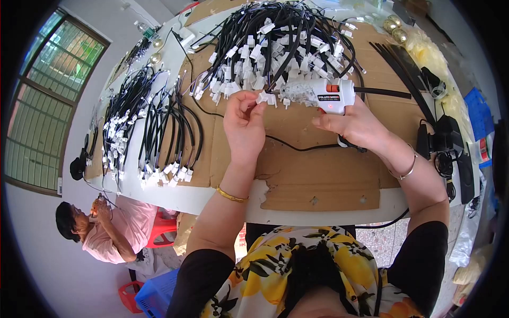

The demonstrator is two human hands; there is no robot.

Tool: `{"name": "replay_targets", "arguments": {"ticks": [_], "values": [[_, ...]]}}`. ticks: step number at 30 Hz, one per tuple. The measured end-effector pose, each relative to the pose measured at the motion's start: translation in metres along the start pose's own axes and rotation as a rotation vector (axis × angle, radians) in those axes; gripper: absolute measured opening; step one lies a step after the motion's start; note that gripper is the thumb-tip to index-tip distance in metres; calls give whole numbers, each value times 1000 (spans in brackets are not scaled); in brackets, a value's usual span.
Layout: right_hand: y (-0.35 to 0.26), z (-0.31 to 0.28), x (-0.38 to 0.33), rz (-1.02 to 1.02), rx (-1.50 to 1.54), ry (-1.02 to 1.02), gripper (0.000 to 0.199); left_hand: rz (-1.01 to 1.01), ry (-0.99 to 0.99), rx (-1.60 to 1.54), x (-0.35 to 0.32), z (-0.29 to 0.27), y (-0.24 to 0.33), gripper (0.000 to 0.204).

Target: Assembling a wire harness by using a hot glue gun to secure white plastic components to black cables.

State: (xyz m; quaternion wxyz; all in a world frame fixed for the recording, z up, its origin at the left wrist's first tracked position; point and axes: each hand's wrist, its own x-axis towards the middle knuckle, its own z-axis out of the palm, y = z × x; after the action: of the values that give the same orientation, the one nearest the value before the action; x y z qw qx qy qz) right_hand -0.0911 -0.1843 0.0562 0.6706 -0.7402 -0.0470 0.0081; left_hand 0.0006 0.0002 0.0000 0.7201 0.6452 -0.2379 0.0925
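My right hand (361, 125) is wrapped round the handle of a white hot glue gun (339, 96), its nozzle aimed left. A black glue stick (386, 93) juts from the gun's back end. Between the thumb and fingers of my left hand (245, 126) is a small white connector (263, 98), right by the nozzle tip. Whether the tip touches the connector I cannot tell. Just beyond both hands lies a big heap of black cables (281, 26) with many white connectors on their near ends. Brown cardboard (323, 177) covers the table under my hands.
More cable bundles (183, 130) lie to the left. On the right are loose black sticks (405, 79), a black power adapter (448, 133) and yellowish plastic wrap (429, 53). A black cord (297, 147) crosses the cardboard. Another person (114, 233) sits at the table's left end.
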Motion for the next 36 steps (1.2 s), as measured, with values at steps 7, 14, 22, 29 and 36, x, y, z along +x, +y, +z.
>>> {"name": "replay_targets", "arguments": {"ticks": [7, 14, 22, 29, 36], "values": [[-3, 0, 0, -20, -9, 19, 20, 24, 3, -14, 1, 0, 0, 23], [-1, -1, 0, -5, -24, 13, 20, -2, -8, -83, 2, 1, 2, 22], [1, -3, 1, -2, 18, 22, 25, -380, -77, -533, 1, -5, 6, 14], [3, 1, 3, -15, 100, 46, 22, -425, -66, -526, -1, -3, 10, 9], [7, -1, 4, 21, 34, 12, 22, -292, -71, -159, -5, 4, 13, 17]]}}
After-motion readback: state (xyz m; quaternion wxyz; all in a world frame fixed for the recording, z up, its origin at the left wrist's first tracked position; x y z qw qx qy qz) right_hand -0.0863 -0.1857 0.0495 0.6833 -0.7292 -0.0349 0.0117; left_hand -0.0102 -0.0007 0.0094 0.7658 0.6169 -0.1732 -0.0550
